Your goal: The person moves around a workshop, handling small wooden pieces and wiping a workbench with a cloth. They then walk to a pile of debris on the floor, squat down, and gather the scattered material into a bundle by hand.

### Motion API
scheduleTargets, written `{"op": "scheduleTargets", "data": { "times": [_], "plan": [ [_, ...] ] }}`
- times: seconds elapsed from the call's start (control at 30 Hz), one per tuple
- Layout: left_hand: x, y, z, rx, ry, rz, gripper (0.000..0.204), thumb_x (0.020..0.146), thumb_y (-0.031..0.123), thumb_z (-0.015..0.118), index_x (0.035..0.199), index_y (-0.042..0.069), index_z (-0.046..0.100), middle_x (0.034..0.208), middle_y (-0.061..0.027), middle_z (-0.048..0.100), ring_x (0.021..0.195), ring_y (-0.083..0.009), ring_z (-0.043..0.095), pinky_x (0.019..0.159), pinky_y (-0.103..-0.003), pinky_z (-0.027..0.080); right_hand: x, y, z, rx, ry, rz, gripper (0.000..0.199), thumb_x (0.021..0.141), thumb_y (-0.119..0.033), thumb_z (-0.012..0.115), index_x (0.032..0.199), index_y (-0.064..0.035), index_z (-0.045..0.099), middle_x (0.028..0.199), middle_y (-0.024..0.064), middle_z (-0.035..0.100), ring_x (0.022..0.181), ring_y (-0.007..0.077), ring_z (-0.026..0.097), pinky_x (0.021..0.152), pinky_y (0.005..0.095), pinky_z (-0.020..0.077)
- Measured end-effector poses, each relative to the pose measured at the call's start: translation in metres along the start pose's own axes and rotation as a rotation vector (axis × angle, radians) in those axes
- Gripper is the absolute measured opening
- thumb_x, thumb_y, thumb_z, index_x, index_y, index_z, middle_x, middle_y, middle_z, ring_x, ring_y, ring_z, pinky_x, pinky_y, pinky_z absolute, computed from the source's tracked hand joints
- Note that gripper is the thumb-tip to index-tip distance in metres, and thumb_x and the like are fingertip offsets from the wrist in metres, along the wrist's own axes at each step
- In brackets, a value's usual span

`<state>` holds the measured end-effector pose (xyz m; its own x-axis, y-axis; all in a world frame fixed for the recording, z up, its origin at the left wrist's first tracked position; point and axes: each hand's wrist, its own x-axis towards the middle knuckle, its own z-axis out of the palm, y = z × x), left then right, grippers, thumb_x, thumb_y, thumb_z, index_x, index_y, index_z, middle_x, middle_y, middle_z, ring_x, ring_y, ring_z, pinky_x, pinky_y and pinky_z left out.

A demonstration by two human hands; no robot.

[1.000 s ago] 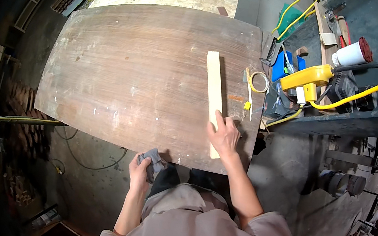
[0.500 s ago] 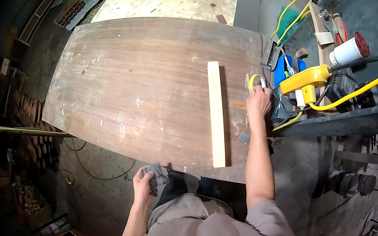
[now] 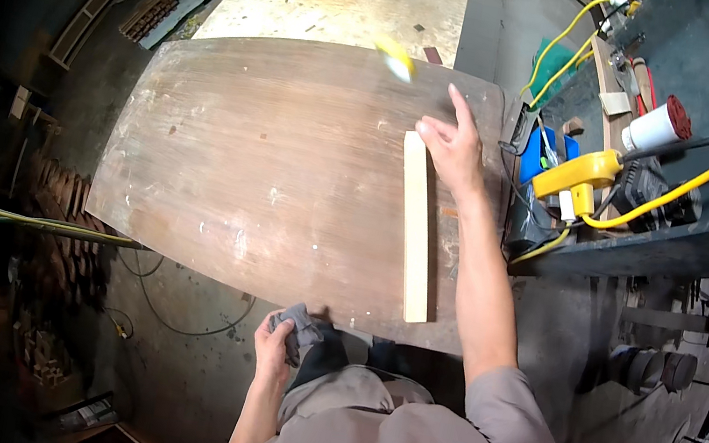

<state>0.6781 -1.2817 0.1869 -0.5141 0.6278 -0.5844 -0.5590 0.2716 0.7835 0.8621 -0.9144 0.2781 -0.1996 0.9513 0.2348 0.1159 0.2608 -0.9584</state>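
Pinching left hand (image 3: 270, 344): closed on a crumpled grey cloth (image 3: 296, 329), just off the near edge of the brown wooden tabletop (image 3: 217, 140).
Right hand (image 3: 454, 152): loosely spread, index finger stretched forward.
Pale straight wooden bar (image 3: 416, 232): far end right by the right hand's thumb, contact unclear; the rest runs back left of that forearm.
Blurred yellow-and-white object (image 3: 394, 59): ahead-left of the right hand, apart from it.
Yellow plastic power block (image 3: 578, 178): right of the right hand.
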Motion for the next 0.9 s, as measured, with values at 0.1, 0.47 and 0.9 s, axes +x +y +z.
{"op": "scheduleTargets", "data": {
  "times": [0.1,0.47,0.9],
  "plan": [
    [-0.001,-0.009,-0.016,-0.026,0.040,0.010,0.020,0.089,0.001,0.058,0.108,-0.003,0.062,0.095,-0.0088,0.068,0.082,-0.0157,0.065,0.077,-0.028,0.053,-0.019,0.031,-0.003,-0.631,0.088,-0.140,0.040,0.086,-0.012,0.071,0.123,-0.0020,0.062,0.123,0.0222,0.063,0.103,0.0333,0.067,0.085,0.0423,0.0563],
    [-0.016,-0.024,-0.053,-0.019,0.138,-0.034,0.021,0.089,0.000,0.057,0.110,-0.004,0.060,0.096,-0.0095,0.068,0.082,-0.0168,0.067,0.075,-0.029,0.055,-0.075,0.149,-0.092,-1.237,0.021,0.494,0.019,0.085,-0.019,0.068,0.094,-0.0021,0.071,0.084,0.0192,0.070,0.084,0.0384,0.070,0.073,0.0467,0.0553],
    [0.002,-0.010,-0.041,0.074,0.052,-0.026,0.019,0.089,0.003,0.058,0.107,-0.003,0.062,0.095,-0.0084,0.068,0.083,-0.0160,0.066,0.077,-0.029,0.054,-0.170,0.063,-0.055,0.310,-0.285,0.615,0.028,0.090,-0.011,0.068,0.116,-0.0017,0.065,0.090,0.0039,0.072,0.074,0.0066,0.063,0.062,0.0201,0.0483]
  ]
}}
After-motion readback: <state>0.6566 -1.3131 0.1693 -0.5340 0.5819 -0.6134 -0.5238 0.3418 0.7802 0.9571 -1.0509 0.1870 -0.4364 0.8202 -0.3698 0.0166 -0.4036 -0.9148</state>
